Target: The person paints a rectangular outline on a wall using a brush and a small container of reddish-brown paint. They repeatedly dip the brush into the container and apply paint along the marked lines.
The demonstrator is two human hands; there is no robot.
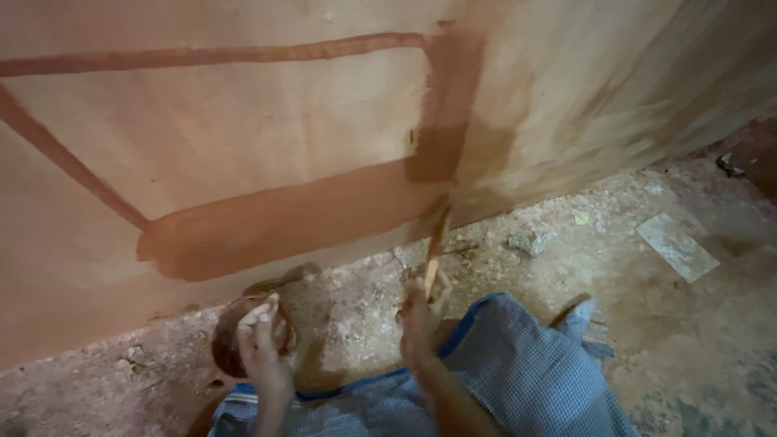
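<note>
A large pale plywood sheet (243,121) stands in front of me, marked with wet reddish-brown painted bands (307,214). My right hand (421,320) grips the handle of a paintbrush (437,235), whose tip touches the lower part of the sheet where the wide horizontal band meets a vertical one. My left hand (263,348) rests on the rim of a small round brown container (231,340) on the ground, low at the left. Blue checked cloth (518,372) covers my lap below both hands.
The ground is rough concrete with rubble. A small stone (526,241) lies near the sheet's bottom edge. A flat pale tile piece (677,246) lies at the right, and dark debris (728,166) sits at the far right.
</note>
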